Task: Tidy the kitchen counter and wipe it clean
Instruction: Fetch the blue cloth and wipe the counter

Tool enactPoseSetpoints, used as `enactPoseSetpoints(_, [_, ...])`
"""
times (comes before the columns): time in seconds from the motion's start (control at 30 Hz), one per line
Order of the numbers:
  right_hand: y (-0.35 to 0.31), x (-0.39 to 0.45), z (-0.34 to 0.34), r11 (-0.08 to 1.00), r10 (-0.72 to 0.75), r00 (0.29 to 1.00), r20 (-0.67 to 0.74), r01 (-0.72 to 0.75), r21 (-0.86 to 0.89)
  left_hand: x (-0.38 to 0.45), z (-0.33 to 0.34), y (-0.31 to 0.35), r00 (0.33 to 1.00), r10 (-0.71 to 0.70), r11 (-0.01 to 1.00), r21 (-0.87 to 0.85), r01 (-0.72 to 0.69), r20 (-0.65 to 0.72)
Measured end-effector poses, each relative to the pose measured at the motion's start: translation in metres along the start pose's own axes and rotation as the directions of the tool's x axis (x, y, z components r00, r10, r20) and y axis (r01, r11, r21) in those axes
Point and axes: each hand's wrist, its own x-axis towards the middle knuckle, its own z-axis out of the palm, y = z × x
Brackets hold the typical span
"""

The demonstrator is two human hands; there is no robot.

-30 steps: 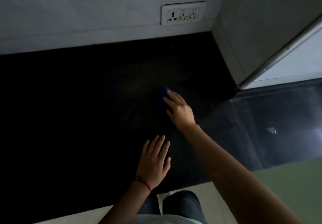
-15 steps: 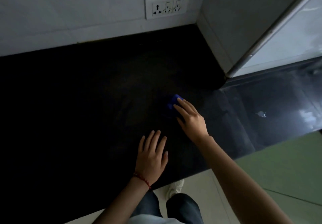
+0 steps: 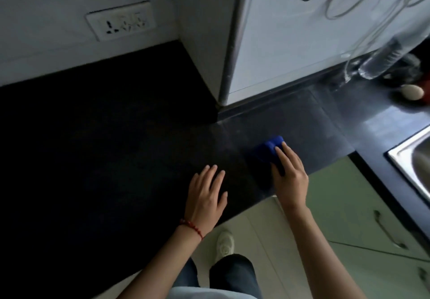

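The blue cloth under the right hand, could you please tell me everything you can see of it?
The blue cloth is a small, bright blue wad, soft and bunched as it looks, with two rounded folds at its far end. It lies on the dark counter near the front edge, left of the sink. The right hand lies on top of it, fingers extended over its near part, hiding some of it. The left hand rests apart from it.

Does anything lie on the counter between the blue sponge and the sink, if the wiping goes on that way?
Nothing visible does. The right hand presses the blue sponge on the dark counter, and the strip toward the sink looks bare. The egg-like object and glass bottle sit farther back.
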Motion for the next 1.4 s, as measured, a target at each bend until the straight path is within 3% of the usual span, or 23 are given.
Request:
enactPoseSetpoints(0.1, [0.033,0.004,0.001,0.995,-0.016,0.999,0.051,0.02,-0.095,0.007,0.02,0.016,0.996,0.022,0.996,0.086,-0.03,0.09])
enactPoseSetpoints(0.23, [0.024,0.023,0.025,0.995,0.088,0.994,0.072,-0.084,-0.055,0.008,0.031,0.014,0.998,0.023,0.989,0.142,-0.032,0.061])
enactPoseSetpoints(0.3, [0.012,0.019,0.033,0.999,-0.038,0.99,0.134,0.041,-0.017,0.009,0.032,0.013,0.999,0.037,0.989,0.139,-0.042,0.039])
enactPoseSetpoints(0.37, [0.018,0.008,0.025,0.961,-0.275,0.931,0.239,0.273,0.04,0.009,0.032,0.014,0.999,0.042,0.99,0.133,-0.044,0.022])
enactPoseSetpoints(0.43, [0.044,0.012,0.013,0.921,-0.389,0.886,0.253,0.384,0.069,0.009,0.032,0.015,0.999,0.042,0.99,0.131,-0.044,0.015])
enactPoseSetpoints(0.5, [0.062,0.033,0.007,0.96,-0.275,0.935,0.223,0.278,0.02,0.009,0.032,0.015,0.999,0.035,0.99,0.135,-0.037,0.02])
enactPoseSetpoints(0.57, [0.058,0.053,0.015,0.999,-0.024,0.981,0.191,0.032,-0.037,0.009,0.033,0.015,0.999,0.024,0.989,0.146,-0.027,0.024])
enactPoseSetpoints(0.6, [0.048,0.055,0.02,0.999,-0.018,0.982,0.189,0.026,-0.041,0.009,0.033,0.015,0.999,0.022,0.989,0.148,-0.026,0.027])
enactPoseSetpoints(0.63, [0.041,0.05,0.023,0.993,-0.11,0.97,0.215,0.118,-0.025,0.008,0.033,0.015,0.999,0.023,0.989,0.145,-0.027,0.028])
enactPoseSetpoints(0.7, [0.042,0.027,0.019,0.915,-0.401,0.867,0.297,0.395,0.083,0.008,0.033,0.015,1.0,0.026,0.989,0.145,-0.028,0.016])
enactPoseSetpoints(0.77, [0.061,0.024,0.007,0.857,-0.512,0.796,0.324,0.496,0.138,0.008,0.033,0.014,1.0,0.029,0.988,0.149,-0.029,0.005])
enactPoseSetpoints(0.8, [0.069,0.031,0.004,0.877,-0.478,0.822,0.309,0.464,0.123,0.008,0.034,0.014,1.0,0.026,0.989,0.146,-0.026,0.003])
enactPoseSetpoints(0.87, [0.071,0.047,0.009,0.964,-0.264,0.931,0.251,0.264,0.032,0.007,0.034,0.015,1.0,0.026,0.988,0.15,-0.025,0.0])
enactPoseSetpoints(0.93, [0.053,0.053,0.02,0.994,-0.099,0.972,0.212,0.108,-0.035,0.007,0.033,0.016,0.999,0.034,0.987,0.158,-0.034,-0.003])
enactPoseSetpoints(1.07, [0.019,0.016,0.026,0.959,-0.279,0.921,0.271,0.282,0.028,0.007,0.033,0.016,0.999,0.041,0.987,0.156,-0.037,-0.024])
enactPoseSetpoints(1.3, [-0.009,-0.02,0.014,0.961,-0.267,0.91,0.319,0.275,0.021,-0.004,0.019,0.013,1.0,-0.003,0.992,0.126,0.005,-0.017])
enactPoseSetpoints(1.4, [-0.014,-0.022,0.006,0.963,-0.264,0.901,0.344,0.268,0.037,-0.035,0.005,0.001,0.996,-0.043,0.995,0.084,0.049,-0.073])
